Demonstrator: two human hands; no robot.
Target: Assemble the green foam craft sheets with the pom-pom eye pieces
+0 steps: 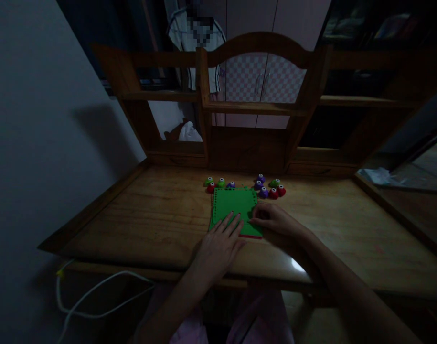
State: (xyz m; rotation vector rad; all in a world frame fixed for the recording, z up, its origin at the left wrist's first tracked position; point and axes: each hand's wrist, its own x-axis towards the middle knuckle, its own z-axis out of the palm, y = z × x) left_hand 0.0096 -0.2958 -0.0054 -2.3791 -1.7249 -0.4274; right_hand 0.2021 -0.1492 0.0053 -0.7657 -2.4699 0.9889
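Left hand [216, 246], fingers spread, seems to steady the green, hole-edged rectangular sheet [234, 203] on brown wooden desk [150, 215]; right hand [275, 219], at its three o'clock, is narrow — holding what, I cannot tell. Next calls for steady sheet.

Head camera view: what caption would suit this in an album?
Left hand flat on a green sheet, right hand at its edge, small one-eyed figures beyond.
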